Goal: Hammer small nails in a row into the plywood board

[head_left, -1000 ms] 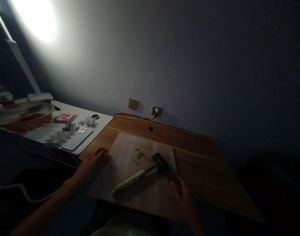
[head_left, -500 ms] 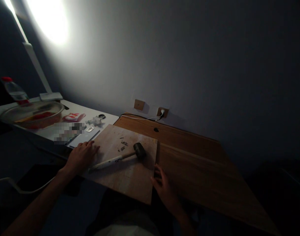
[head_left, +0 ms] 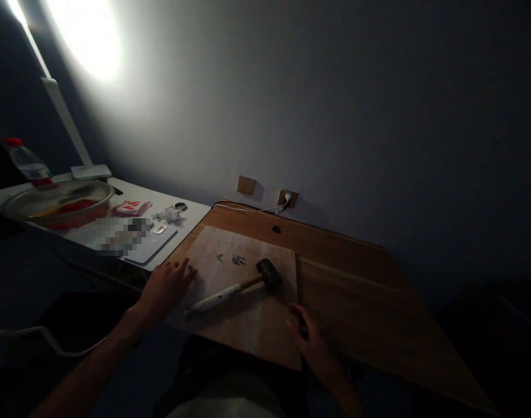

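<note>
Wooden board (head_left: 248, 313) lying flat on the brown table (head_left: 361, 302), its near edge overhanging the table's front. The left hand (head_left: 166, 285) rests at the board's 9 o'clock edge, its grip open, with fingers spread and pressed flat on the wood. The right hand (head_left: 312, 343) touches the board's 4 o'clock corner; the dim light does not show whether its grip closes on the edge. A mallet (head_left: 234, 287) lies on the board between the hands, touched by neither, with its dark head toward 2 o'clock and pale handle toward 8 o'clock. Small metal pieces (head_left: 237, 259) lie loose at 12 o'clock from the handle. At 10 o'clock of the board, a white table (head_left: 187, 213) carries a glass bowl (head_left: 58, 200) and a bottle (head_left: 26, 162).
</note>
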Demonstrator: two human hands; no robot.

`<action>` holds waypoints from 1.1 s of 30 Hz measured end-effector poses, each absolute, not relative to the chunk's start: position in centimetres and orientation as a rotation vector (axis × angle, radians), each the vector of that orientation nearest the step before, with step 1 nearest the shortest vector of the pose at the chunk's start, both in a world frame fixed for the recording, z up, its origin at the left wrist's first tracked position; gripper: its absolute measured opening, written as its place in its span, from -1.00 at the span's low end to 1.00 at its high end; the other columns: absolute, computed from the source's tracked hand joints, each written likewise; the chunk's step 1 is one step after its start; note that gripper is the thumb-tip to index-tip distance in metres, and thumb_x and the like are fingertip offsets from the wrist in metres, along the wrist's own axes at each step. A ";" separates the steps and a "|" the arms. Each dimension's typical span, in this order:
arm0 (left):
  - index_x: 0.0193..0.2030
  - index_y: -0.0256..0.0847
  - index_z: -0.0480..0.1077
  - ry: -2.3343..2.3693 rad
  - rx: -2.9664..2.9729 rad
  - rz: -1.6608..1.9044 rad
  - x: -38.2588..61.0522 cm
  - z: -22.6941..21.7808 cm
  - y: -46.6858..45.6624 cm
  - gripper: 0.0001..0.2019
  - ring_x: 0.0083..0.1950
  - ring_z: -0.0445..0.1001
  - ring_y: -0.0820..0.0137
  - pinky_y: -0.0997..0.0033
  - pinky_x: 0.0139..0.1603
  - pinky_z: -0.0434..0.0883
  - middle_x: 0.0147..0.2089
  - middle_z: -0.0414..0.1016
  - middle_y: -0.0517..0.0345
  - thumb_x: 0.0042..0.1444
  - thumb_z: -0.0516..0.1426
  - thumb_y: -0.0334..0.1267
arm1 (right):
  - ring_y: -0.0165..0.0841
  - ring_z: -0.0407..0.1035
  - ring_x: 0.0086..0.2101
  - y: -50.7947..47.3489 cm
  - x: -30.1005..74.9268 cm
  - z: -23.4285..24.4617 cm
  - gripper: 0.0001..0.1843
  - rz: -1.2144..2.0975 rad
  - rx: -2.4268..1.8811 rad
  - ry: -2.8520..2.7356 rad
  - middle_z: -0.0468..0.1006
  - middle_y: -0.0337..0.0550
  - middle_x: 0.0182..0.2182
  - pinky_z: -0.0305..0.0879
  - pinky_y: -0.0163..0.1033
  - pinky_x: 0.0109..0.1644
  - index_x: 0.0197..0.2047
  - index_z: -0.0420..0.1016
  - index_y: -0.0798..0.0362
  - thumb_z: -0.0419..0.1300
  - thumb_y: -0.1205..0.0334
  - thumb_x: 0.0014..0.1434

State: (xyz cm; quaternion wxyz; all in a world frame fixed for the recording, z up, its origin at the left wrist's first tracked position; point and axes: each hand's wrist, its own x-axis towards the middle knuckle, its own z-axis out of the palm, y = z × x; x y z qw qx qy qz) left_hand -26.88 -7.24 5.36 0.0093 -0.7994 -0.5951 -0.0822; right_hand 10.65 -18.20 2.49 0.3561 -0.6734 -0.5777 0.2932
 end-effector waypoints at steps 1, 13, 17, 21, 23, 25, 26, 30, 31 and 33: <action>-0.03 -0.15 0.51 -1.827 -2.517 -0.232 -26.2 5.2 -7.4 -0.72 -0.16 0.57 0.12 0.07 -0.06 0.43 0.07 0.51 -0.18 0.30 -0.01 -0.25 | -0.07 0.48 0.06 -18.5 11.5 2.3 -0.50 0.744 -1.750 -1.476 0.58 0.05 0.07 0.47 0.02 0.09 0.04 0.55 -0.02 0.16 -0.13 0.16; 0.10 -0.20 0.44 -1.702 -2.767 -0.162 -19.6 5.9 -10.6 -0.67 -0.08 0.61 0.12 0.16 -0.03 0.46 -0.13 0.64 -0.09 0.34 0.01 -0.14 | 0.00 0.50 0.05 -23.6 20.8 0.9 -0.41 0.642 -1.953 -1.183 0.63 0.10 0.01 0.44 0.10 0.11 -0.03 0.55 0.00 0.17 -0.23 0.03; 0.05 -0.16 0.46 -1.622 -2.801 -0.179 -18.9 6.0 -10.2 -0.74 -0.04 0.57 0.16 0.20 -0.02 0.43 -0.08 0.62 -0.05 0.33 0.02 -0.23 | 0.00 0.51 0.03 -24.7 21.7 1.2 -0.38 0.627 -1.987 -1.160 0.64 0.09 -0.02 0.45 0.08 0.09 -0.04 0.55 0.00 0.16 -0.26 -0.01; -0.10 -0.18 0.49 -1.490 -2.763 -0.188 -18.5 5.5 -9.5 -0.81 -0.02 0.48 0.13 0.13 0.01 0.38 -0.08 0.56 -0.08 0.28 0.04 -0.35 | -0.01 0.54 -0.03 -24.5 21.9 1.1 -0.43 0.551 -1.978 -1.194 0.67 0.05 -0.08 0.46 0.09 0.06 -0.08 0.55 -0.03 0.12 -0.26 0.02; -0.09 -0.20 0.48 -1.449 -2.722 -0.236 -18.3 5.3 -9.4 -0.81 0.01 0.44 0.10 0.10 0.02 0.35 -0.05 0.53 -0.11 0.25 0.06 -0.38 | 0.01 0.53 -0.04 -24.1 21.6 1.3 -0.47 0.422 -1.976 -1.230 0.67 0.08 -0.11 0.43 0.12 0.08 -0.13 0.56 -0.02 0.11 -0.24 0.05; -0.04 -0.21 0.47 -1.425 -2.678 -0.298 -18.0 5.1 -9.2 -0.79 0.06 0.40 0.07 0.07 0.04 0.32 0.01 0.49 -0.14 0.25 0.07 -0.37 | 0.02 0.52 -0.04 -23.8 20.5 1.7 -0.51 0.301 -1.972 -1.258 0.65 0.11 -0.11 0.41 0.13 0.09 -0.16 0.56 0.00 0.10 -0.22 0.11; -0.02 -0.20 0.47 -1.407 -2.676 -0.321 -17.7 5.0 -9.1 -0.78 0.09 0.39 0.07 0.07 0.06 0.31 0.04 0.47 -0.13 0.26 0.07 -0.36 | 0.00 0.52 -0.05 -23.6 19.7 2.1 -0.51 0.279 -1.961 -1.269 0.65 0.11 -0.11 0.42 0.10 0.06 -0.15 0.57 0.00 0.09 -0.21 0.15; 0.07 -0.19 0.42 -1.279 -2.840 -0.307 -15.3 4.9 -8.3 -0.76 0.08 0.40 0.15 0.14 0.08 0.32 0.08 0.47 -0.07 0.30 0.07 -0.31 | -0.15 0.57 -0.22 -22.9 14.8 4.3 -0.47 0.513 -1.831 -1.463 0.67 -0.05 -0.25 0.46 -0.10 -0.09 0.06 0.56 -0.05 0.04 -0.20 0.26; 0.08 -0.19 0.41 -1.240 -2.885 -0.298 -14.4 4.9 -8.1 -0.76 0.08 0.41 0.16 0.16 0.08 0.32 0.08 0.47 -0.06 0.30 0.07 -0.31 | -0.18 0.56 -0.26 -22.6 13.5 4.8 -0.46 0.589 -1.811 -1.540 0.66 -0.09 -0.30 0.44 -0.13 -0.11 0.15 0.52 -0.07 0.03 -0.19 0.29; 0.09 -0.18 0.40 -1.156 -2.950 -0.314 -12.4 4.7 -7.6 -0.75 0.10 0.40 0.17 0.17 0.09 0.31 0.10 0.47 -0.05 0.30 0.07 -0.31 | -0.21 0.53 -0.41 -21.7 11.2 5.4 -0.42 0.780 -1.804 -1.625 0.60 -0.19 -0.47 0.41 -0.18 -0.28 0.24 0.46 -0.12 -0.01 -0.20 0.33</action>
